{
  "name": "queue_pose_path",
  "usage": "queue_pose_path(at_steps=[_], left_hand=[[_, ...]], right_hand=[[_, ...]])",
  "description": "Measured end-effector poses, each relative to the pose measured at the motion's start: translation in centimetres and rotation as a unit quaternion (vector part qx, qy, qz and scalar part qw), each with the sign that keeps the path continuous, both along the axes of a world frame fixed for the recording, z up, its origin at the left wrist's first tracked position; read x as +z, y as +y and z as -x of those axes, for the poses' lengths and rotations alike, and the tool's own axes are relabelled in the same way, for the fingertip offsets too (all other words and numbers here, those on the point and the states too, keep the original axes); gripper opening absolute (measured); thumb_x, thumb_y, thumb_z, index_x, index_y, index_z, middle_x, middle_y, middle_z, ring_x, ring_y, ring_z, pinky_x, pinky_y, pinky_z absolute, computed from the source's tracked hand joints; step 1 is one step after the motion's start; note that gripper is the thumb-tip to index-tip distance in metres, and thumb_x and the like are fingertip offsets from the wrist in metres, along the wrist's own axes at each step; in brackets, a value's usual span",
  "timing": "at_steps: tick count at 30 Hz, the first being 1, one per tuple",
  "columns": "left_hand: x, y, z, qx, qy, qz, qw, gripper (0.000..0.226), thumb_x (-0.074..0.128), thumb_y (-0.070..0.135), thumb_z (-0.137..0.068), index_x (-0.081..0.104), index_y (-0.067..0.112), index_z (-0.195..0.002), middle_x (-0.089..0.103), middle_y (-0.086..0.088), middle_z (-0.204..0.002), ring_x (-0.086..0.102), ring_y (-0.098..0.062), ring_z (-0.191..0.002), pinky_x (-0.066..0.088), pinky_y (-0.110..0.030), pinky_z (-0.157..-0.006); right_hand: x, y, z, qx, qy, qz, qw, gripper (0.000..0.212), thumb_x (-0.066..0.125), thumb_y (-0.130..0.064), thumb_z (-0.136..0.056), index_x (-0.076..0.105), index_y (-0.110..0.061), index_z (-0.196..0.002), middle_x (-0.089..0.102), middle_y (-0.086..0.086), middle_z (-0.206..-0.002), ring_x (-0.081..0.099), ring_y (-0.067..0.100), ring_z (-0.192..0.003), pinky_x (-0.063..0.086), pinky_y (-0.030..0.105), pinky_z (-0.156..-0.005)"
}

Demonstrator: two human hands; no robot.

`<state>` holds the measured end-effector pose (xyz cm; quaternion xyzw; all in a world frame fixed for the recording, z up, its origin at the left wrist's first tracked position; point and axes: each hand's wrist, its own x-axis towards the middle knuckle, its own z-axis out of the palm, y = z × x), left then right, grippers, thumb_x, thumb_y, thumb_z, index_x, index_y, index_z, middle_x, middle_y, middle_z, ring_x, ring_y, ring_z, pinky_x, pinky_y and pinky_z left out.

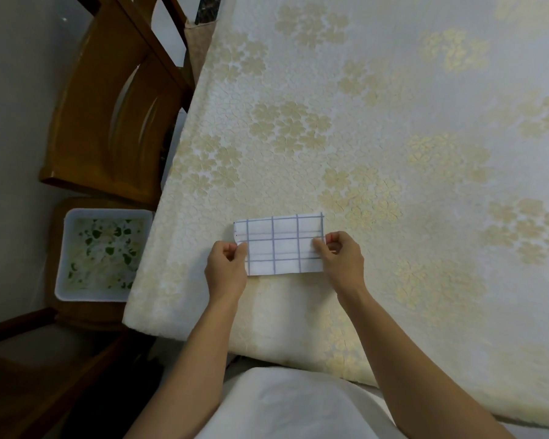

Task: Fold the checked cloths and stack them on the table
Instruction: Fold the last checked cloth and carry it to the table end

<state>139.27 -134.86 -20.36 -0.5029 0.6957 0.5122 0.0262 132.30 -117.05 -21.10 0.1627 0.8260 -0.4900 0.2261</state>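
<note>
Cloth [282, 245], white with blue checks, lies folded into a small rectangle on the table [393, 122], near its front left corner. I see my left hand [227, 267] pinching its left edge and my right hand [339, 261] pinching its right edge, fingers curled. A white tub [61, 248] stands left of the table.

White cloth [282, 245], blue-grey checks
</note>
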Motion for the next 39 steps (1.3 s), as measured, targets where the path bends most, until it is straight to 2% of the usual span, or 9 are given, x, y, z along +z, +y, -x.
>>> queue_pose_path(at_steps=[4,8,11,16,23,28,31,35,39], left_hand=[[0.7,-0.3,-0.1,0.053,0.033,-0.09,0.994,0.01,0.063,0.023,-0.097,0.061,0.014,-0.094,0.065,-0.001,-0.098,0.06,-0.014,-0.087,0.048,-0.025,-0.071],[2.1,-0.7,-0.4,0.064,0.063,-0.18,0.98,0.011,0.069,0.021,-0.093,0.063,0.012,-0.09,0.07,-0.012,-0.105,0.066,-0.03,-0.103,0.053,-0.049,-0.095],[3.7,-0.6,-0.4,0.063,0.103,-0.214,0.969,0.009,0.07,0.013,-0.092,0.062,0.012,-0.092,0.07,-0.008,-0.102,0.066,-0.024,-0.097,0.052,-0.046,-0.094],[5.9,0.0,-0.1,0.045,0.132,-0.256,0.957,0.028,0.067,0.008,-0.093,0.061,0.014,-0.12,0.072,-0.006,-0.115,0.069,-0.021,-0.105,0.055,-0.039,-0.094],[7.0,2.0,0.3,-0.029,0.124,-0.209,0.97,0.013,0.061,0.017,-0.099,0.072,0.011,-0.099,0.075,-0.003,-0.096,0.068,-0.018,-0.09,0.051,-0.041,-0.086],[6.5,3.6,0.6,-0.048,0.113,-0.166,0.978,0.016,0.062,0.02,-0.098,0.071,0.008,-0.095,0.071,-0.019,-0.105,0.065,-0.023,-0.09,0.052,-0.05,-0.089],[6.5,4.2,0.5,-0.063,0.111,-0.149,0.981,0.017,0.062,0.021,-0.098,0.071,0.007,-0.094,0.072,-0.017,-0.102,0.065,-0.023,-0.09,0.052,-0.053,-0.091],[6.6,4.6,0.6,-0.085,0.128,-0.127,0.98,0.021,0.062,0.023,-0.098,0.068,0.002,-0.095,0.07,-0.008,-0.091,0.061,-0.02,-0.085,0.046,-0.037,-0.075],[6.5,4.9,0.7,-0.125,0.126,-0.12,0.977,0.016,0.061,0.022,-0.099,0.071,0.011,-0.09,0.073,0.004,-0.086,0.065,-0.011,-0.083,0.05,-0.028,-0.075]], right_hand=[[0.7,0.9,0.0,-0.003,-0.006,0.061,0.998,0.032,0.071,-0.031,-0.091,0.065,-0.021,-0.121,0.07,-0.001,-0.096,0.067,0.016,-0.092,0.056,0.033,-0.079],[2.4,1.6,0.1,-0.013,0.017,0.103,0.994,0.013,0.069,-0.027,-0.094,0.074,-0.022,-0.105,0.074,-0.006,-0.096,0.069,0.013,-0.092,0.059,0.037,-0.083],[3.9,2.1,0.1,-0.01,0.033,0.12,0.992,0.008,0.066,-0.027,-0.095,0.074,-0.024,-0.095,0.074,-0.008,-0.09,0.068,0.009,-0.087,0.058,0.042,-0.081],[5.9,3.1,-0.2,-0.013,0.048,0.133,0.99,0.014,0.062,-0.027,-0.098,0.072,-0.019,-0.092,0.072,-0.004,-0.091,0.065,0.012,-0.086,0.056,0.038,-0.073],[7.1,5.1,-0.5,-0.057,0.047,0.145,0.987,0.014,0.063,-0.026,-0.097,0.071,-0.016,-0.093,0.071,0.006,-0.095,0.064,0.017,-0.085,0.054,0.036,-0.067],[7.0,6.3,-0.8,-0.101,0.055,0.15,0.982,0.018,0.063,-0.03,-0.097,0.071,-0.016,-0.089,0.071,0.001,-0.089,0.064,0.012,-0.081,0.053,0.031,-0.064],[6.7,6.9,-1.1,-0.121,0.053,0.159,0.978,0.017,0.064,-0.029,-0.096,0.071,-0.015,-0.089,0.071,0.004,-0.089,0.064,0.013,-0.081,0.054,0.032,-0.065],[6.4,7.4,-1.6,-0.143,0.047,0.161,0.975,0.02,0.063,-0.029,-0.097,0.07,-0.013,-0.088,0.07,0.005,-0.087,0.063,0.015,-0.08,0.053,0.031,-0.062],[6.5,7.9,-3.2,-0.185,0.055,0.162,0.968,0.022,0.063,-0.027,-0.098,0.069,-0.009,-0.088,0.067,0.002,-0.083,0.062,0.013,-0.077,0.052,0.025,-0.056]])
